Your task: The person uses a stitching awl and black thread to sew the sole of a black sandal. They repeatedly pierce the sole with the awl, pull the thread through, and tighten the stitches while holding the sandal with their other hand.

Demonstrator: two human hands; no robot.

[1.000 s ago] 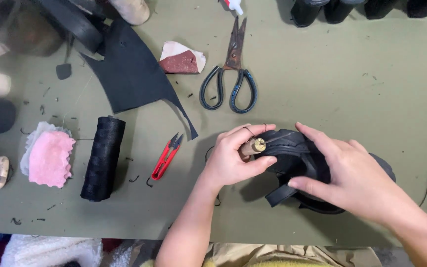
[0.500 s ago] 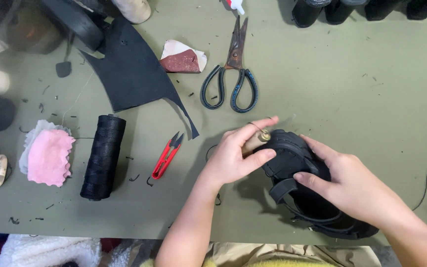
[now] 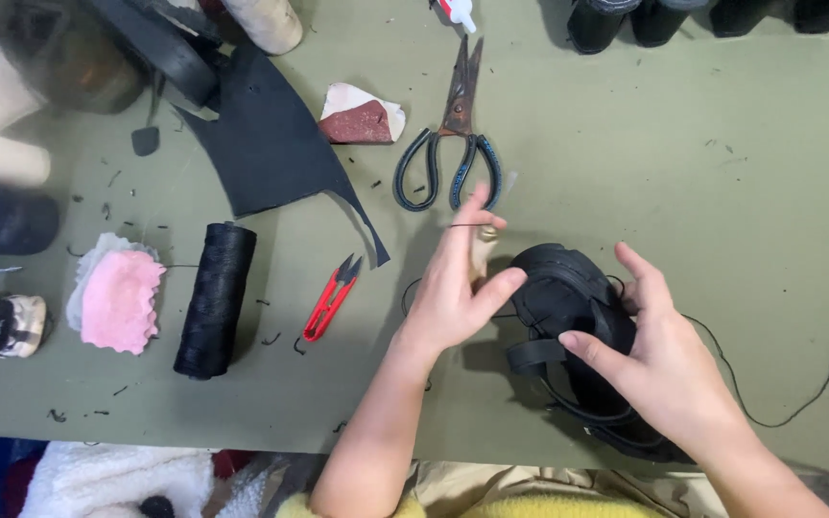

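We work on a black leather sandal (image 3: 568, 297) with both hands.

Our right hand (image 3: 669, 369) grips it on the olive-green desk (image 3: 683, 182); our left hand (image 3: 453, 288) pinches a small wooden-handled tool (image 3: 484, 251) just beside it.

The black shoe (image 3: 568, 307) is looking like matt leather, its strap smooth. At ten o'clock of it, the scissors (image 3: 453, 144) are showing dull, rust-stained metal blades. The table (image 3: 702, 192) is wearing matt olive cloth; the thread spool (image 3: 215, 299) is gleaming faintly, waxy.
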